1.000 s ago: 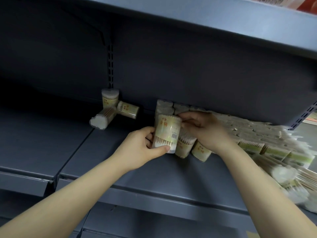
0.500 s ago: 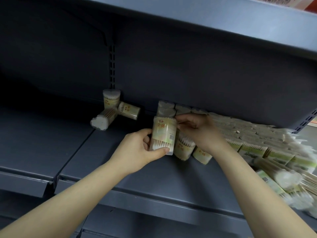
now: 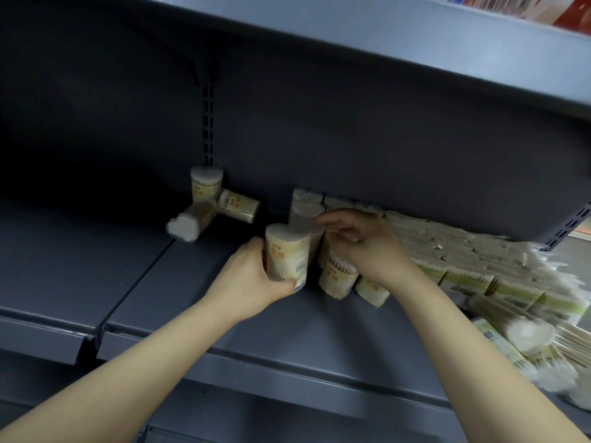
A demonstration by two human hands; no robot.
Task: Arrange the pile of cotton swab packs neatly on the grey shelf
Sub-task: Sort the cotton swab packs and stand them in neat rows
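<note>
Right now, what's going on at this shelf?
A person is tidying cotton swab packs on the grey metal shelf. The left hand grips an upright cream-labelled cylindrical swab pack. The right hand reaches into the standing row of similar packs beside it. A loose pile of packs lies to the right; three stray packs sit at back left.

matt metal shelf (image 3: 319, 330), glossy plastic packs (image 3: 287, 254)

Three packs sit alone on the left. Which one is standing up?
The back pack, against the shelf's rear wall, stands upright; the other two lie on their sides.
</note>
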